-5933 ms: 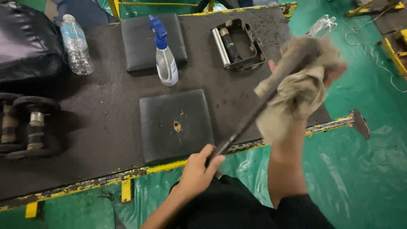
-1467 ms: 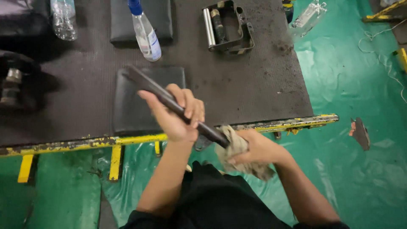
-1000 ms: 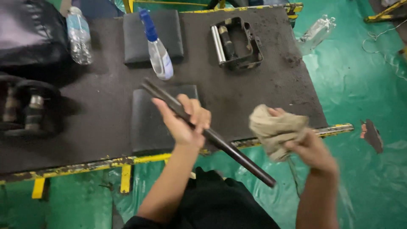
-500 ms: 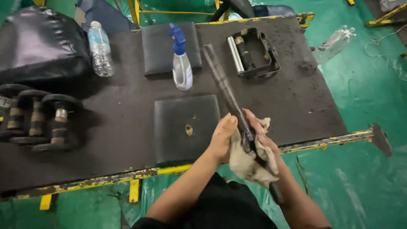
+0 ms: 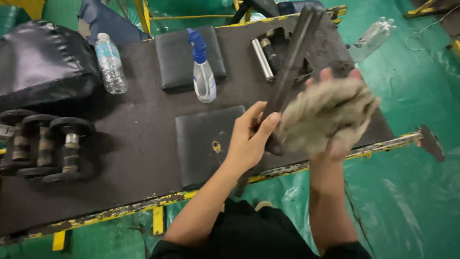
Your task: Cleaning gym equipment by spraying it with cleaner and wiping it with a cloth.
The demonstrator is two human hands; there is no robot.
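Observation:
My left hand [image 5: 249,139] grips a long dark metal bar [image 5: 292,57] near its lower part. The bar rises steeply away from me over the black work table [image 5: 134,153]. My right hand [image 5: 335,129] holds a crumpled beige rag [image 5: 321,115] pressed against the right side of the bar, just above my left hand. A square black pad [image 5: 206,141] with a small torn spot lies on the table under my left wrist.
A spray bottle with a blue head [image 5: 203,72] and a second black pad [image 5: 177,57] stand further back. A water bottle [image 5: 111,64] and a black bag [image 5: 43,67] are at back left, dumbbells [image 5: 45,148] at left, a metal frame part [image 5: 268,55] behind the bar. Green floor [image 5: 412,192] lies to the right.
The bar has tipped from lying low and pointing left to standing steeply upward. My right hand with the rag has come back onto it and slid up above my left hand.

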